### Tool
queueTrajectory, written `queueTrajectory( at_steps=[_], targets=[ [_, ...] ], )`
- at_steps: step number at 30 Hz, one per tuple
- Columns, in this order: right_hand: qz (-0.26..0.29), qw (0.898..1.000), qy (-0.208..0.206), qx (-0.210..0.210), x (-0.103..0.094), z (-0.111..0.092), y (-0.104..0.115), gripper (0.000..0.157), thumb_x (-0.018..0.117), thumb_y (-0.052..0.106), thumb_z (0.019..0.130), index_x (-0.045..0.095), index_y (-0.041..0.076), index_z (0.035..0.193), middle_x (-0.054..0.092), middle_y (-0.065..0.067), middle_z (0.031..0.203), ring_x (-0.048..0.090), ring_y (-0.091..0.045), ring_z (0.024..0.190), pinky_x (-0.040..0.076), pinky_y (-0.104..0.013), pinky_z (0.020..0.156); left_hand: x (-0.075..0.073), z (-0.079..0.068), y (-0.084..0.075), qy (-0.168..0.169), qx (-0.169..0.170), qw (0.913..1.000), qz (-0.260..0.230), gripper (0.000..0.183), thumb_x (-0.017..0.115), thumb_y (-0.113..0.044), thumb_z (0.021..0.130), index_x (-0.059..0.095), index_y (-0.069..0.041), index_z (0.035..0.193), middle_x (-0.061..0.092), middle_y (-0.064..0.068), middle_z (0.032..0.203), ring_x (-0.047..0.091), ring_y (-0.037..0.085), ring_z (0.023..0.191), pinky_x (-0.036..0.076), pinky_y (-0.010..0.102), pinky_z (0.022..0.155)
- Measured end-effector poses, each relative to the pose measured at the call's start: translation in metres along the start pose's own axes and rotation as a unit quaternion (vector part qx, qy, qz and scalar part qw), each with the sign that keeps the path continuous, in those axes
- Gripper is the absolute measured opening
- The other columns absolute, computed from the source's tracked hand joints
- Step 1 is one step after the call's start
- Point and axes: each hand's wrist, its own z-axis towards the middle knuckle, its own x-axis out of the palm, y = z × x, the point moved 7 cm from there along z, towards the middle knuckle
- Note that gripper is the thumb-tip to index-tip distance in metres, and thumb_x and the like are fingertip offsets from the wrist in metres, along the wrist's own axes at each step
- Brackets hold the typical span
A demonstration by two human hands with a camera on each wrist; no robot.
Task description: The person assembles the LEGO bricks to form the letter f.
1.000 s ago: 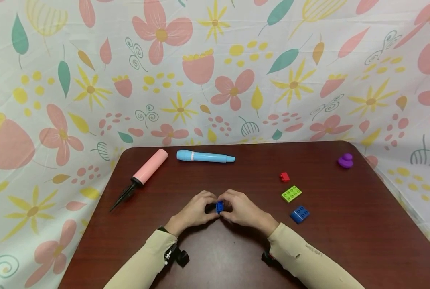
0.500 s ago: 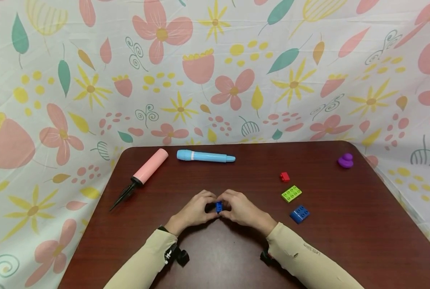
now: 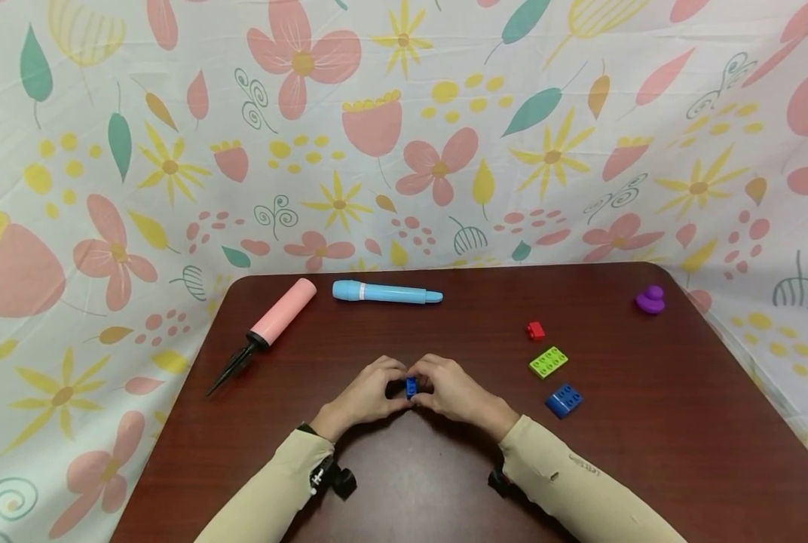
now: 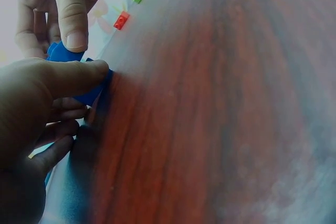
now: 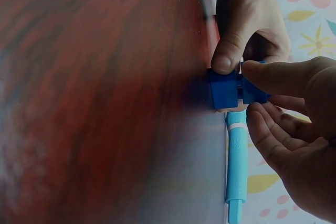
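Thumb and fingers clamped on both sides: we have the left hand pinching one blue block and the right hand pinching a second blue block, face to face over mid-table, and whether they're joined we can't tell. Behind, flowered cloth walls in the far edge of the brown table, and we get plenty of tabletop for moving in front of the hands and out to the right. Beige sleeves next, small lettering on the right one too faint to read. Pink pump out left, black nozzle aimed at the left edge, then the light blue stick just inside the far edge, a little mark on its barrel we can't make out. Down the sizes at right: studded blue brick, lime brick, purple knob by the far corner, tiny red brick beyond the lime one.
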Motion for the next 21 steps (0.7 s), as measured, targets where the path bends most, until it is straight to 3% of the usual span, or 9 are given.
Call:
queueTrajectory(
  at_steps=[21],
  targets=[
    [-0.006,1.000,0.011,0.011,-0.0010,0.0032,0.0014,0.032,0.078,0.008,0.082,0.066,0.003,0.111,0.062,-0.008,0.106,0.067,-0.015,0.083,0.053,-0.018,0.069,-0.0028,0.0005,-0.0016,-0.006,-0.001,0.9999,-0.011,0.038,0.081,-0.029,0.080,0.072,-0.008,0.111,0.067,0.002,0.114,0.057,0.016,0.112,0.050,0.033,0.094]
  ],
)
